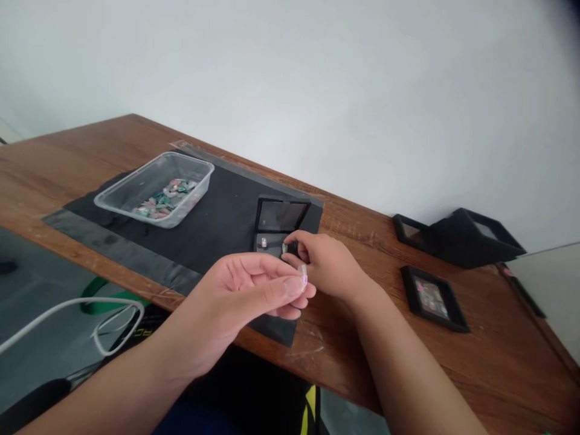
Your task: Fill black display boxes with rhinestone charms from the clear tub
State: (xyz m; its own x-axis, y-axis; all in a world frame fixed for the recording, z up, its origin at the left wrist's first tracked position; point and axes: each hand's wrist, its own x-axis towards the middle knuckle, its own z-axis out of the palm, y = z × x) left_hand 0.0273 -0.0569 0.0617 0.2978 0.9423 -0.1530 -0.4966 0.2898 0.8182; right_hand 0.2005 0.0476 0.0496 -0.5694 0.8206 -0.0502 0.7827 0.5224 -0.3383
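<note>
Between the thumb and fingers of my left hand (254,284) is a small clear, pinkish shiny piece (303,275). Farther off, my right hand (324,260) reaches into a small black display box (281,216) whose lid stands raised. A small pale piece (284,248) sits at the pinched thumb and forefinger of that hand. Inside the box, to the left of those fingertips, lies another small shiny piece (264,242). My hands hide the front of the box. Under it is a black sheet (226,211) on the wooden table.
A clear plastic tub (111,202) with several green, pink and white pieces stands at the left. To the right are a filled black box (432,299), stacked black boxes (471,238) and a flat one (410,232). A white cable (58,308) hangs by the front edge.
</note>
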